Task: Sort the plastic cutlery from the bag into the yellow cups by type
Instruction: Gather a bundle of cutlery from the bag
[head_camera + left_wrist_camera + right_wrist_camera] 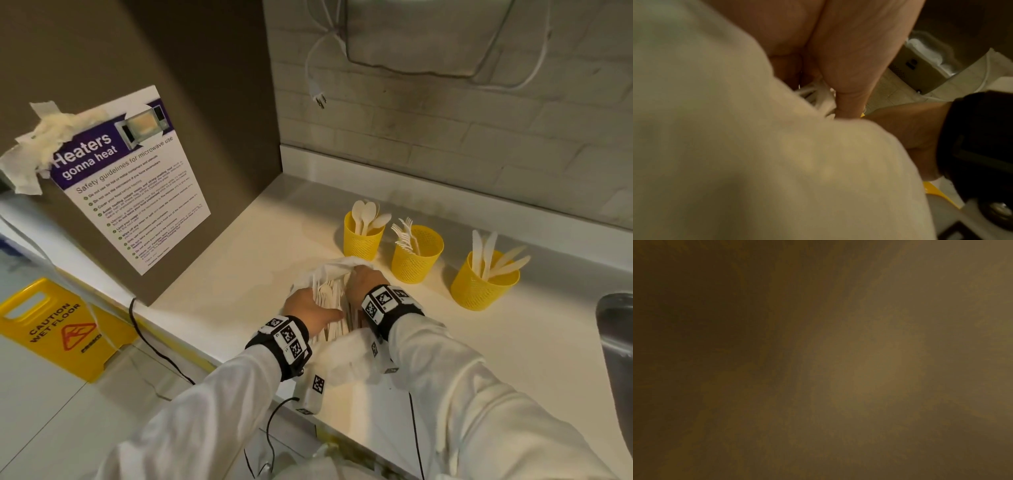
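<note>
A: Both hands are in the bag [337, 269] on the counter [260, 240]. The left hand [310, 308] curls round a bundle of cutlery [329, 301]; the right hand [364, 279] is buried, so I cannot tell how its fingers lie.

B: And the cups?

A: Spoons [363, 236], forks [416, 253], knives [483, 281], just beyond the bag.

B: What's the risk?

A: The pieces look tangled. Pulling a mixed handful could drag out strays or put a fork among spoons. The bag might also nudge the nearest cup over.
</note>
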